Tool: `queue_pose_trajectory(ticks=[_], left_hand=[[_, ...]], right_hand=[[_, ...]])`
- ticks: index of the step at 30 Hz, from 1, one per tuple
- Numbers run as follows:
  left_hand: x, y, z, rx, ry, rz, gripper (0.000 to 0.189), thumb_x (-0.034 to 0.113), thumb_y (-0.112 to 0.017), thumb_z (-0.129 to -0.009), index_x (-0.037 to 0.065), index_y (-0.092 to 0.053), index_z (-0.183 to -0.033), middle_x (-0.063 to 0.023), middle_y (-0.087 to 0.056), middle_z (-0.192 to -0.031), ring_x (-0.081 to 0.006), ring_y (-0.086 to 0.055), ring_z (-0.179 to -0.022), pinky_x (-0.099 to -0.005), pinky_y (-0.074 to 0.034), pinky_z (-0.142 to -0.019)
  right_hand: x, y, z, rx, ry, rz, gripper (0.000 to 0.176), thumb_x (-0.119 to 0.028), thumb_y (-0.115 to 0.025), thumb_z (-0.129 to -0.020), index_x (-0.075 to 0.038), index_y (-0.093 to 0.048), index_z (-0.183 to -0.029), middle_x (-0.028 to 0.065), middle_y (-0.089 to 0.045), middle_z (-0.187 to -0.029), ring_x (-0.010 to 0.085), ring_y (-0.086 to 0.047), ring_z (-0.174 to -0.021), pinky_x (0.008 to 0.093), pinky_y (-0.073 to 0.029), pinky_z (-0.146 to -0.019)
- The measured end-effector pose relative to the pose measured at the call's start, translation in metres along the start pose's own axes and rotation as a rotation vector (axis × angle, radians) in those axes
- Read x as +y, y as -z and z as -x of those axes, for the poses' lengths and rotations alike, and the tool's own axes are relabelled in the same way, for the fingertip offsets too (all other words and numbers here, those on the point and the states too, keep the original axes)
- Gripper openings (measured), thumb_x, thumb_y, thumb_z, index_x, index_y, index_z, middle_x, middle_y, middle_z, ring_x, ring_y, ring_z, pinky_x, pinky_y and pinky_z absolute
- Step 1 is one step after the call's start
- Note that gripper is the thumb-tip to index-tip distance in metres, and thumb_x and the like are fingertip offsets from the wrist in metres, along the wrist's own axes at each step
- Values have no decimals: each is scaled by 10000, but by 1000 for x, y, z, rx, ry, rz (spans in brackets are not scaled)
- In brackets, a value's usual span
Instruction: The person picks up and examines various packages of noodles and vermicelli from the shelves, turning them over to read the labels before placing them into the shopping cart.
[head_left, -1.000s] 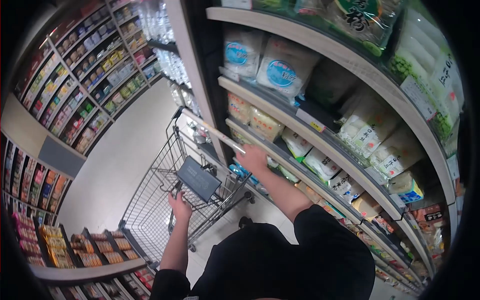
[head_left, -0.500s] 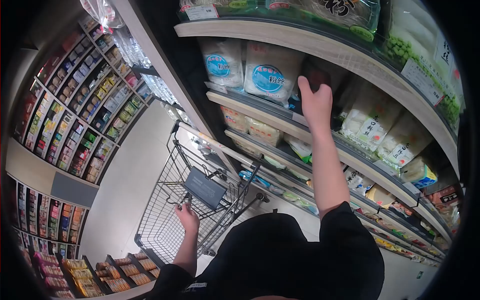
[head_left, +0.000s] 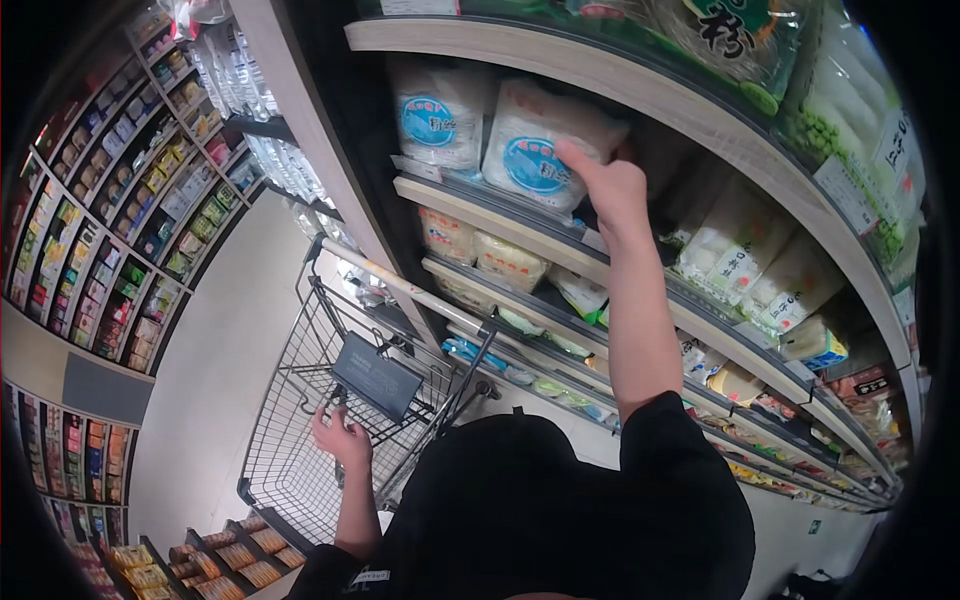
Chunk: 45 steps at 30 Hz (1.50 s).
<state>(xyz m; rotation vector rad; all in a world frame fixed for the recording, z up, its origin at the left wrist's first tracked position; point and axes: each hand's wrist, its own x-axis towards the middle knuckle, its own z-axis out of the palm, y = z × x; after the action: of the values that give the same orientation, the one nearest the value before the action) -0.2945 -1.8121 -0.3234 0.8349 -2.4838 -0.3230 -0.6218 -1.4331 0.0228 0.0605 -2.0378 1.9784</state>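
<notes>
My right hand grips the right side of a clear bag of white glass noodles with a blue oval label. The thumb presses on the bag's front, and the other fingers are hidden behind its edge. The bag leans a little on its shelf. Just left of it stands a matching noodle bag. Lower down, my left hand hovers over the wire shopping cart, its fingers loosely bent and apart, with nothing visible in them.
The cart's handle runs close beside the shelf post. More noodle packs fill the shelf to the right. Across the aisle floor rise stocked shelves. Packaged goods sit in a low display at bottom left.
My right hand has moved left onto the noodle bag and closed on its edge, and the bag now tilts. My left hand stays over the cart. The whole view has shifted slightly.
</notes>
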Motion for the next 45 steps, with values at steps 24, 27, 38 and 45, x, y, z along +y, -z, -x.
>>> queue_pose_trajectory(ticks=[24,27,38,45], left_hand=[[108,115,-68,-1043,364,1977,899,171,-924,-770,-23,-435,-1499,-151,-591,-1439,-270,-587,-1316,-436,-468,-1124],[70,117,-52,-847,495,2082,846,182,-901,-796,-37,-451,-1478,-169,-631,-1380,-294,-645,-1244,-457,-528,-1067],[-33,87,-4,-449,713,2209,715,210,-849,-848,-52,-507,-1419,-189,-681,-1292,-311,-696,-1162,-480,-576,-1008],[-77,74,19,-313,616,2373,702,162,-808,-875,-27,-481,-1466,-197,-681,-1296,-345,-691,-1170,-510,-559,-1025]], right_hand=[[27,-110,164,-1010,-56,-132,503,-199,-770,-948,4,-573,-1364,97,-636,-1282,160,-629,-1129,338,-509,-980],[22,-118,86,-425,437,109,423,-189,-685,-1002,7,-552,-1353,94,-602,-1279,186,-583,-1189,318,-484,-985],[31,-161,-17,-58,293,176,613,-160,-858,-873,62,-526,-1338,161,-634,-1313,213,-616,-1174,345,-466,-1024],[30,-144,28,148,541,91,485,-32,-776,-917,30,-544,-1338,157,-647,-1319,262,-633,-1169,420,-524,-1019]])
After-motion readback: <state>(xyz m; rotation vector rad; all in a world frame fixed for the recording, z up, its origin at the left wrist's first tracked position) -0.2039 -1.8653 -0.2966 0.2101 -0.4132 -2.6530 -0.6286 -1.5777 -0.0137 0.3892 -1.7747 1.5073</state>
